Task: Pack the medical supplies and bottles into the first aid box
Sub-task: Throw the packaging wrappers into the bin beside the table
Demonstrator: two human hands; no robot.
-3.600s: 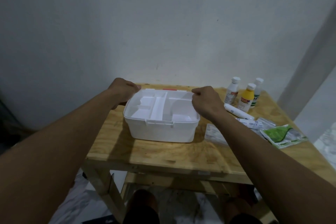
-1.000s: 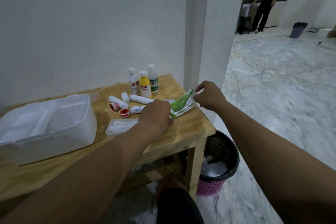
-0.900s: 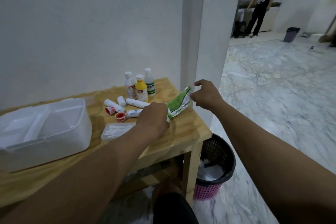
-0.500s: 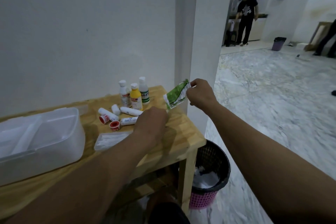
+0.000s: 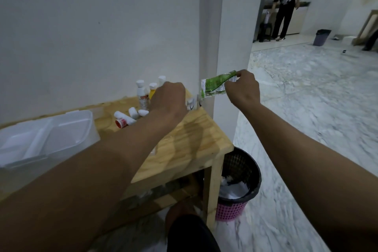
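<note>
Two hands are up over the right end of the bench (image 5: 190, 143). My right hand (image 5: 242, 90) pinches the top corner of a green and white sachet (image 5: 214, 86), which hangs in the air off the bench edge; its print is too blurred to read. My left hand (image 5: 169, 100) is curled with its back to me, and white packets with dark marks (image 5: 193, 104) stick out past its knuckles; I cannot see the fingers, so I cannot tell how this grip closes.

Behind the left hand stand three small plastic bottles: a white one with a red label (image 5: 142, 96), writing unreadable, a yellow one (image 5: 152, 91) and a white-capped one (image 5: 161, 81), both partly hidden. White rolls (image 5: 133, 113) lie beside them, one showing a red end (image 5: 119, 123).

At far left the white plastic first aid box (image 5: 51, 137) sits open on the pale wooden bench, its divided tray showing, its left side cut off. A black mesh bin with a pink base (image 5: 238, 186) stands on the marble floor (image 5: 306, 108) beside the bench leg.
</note>
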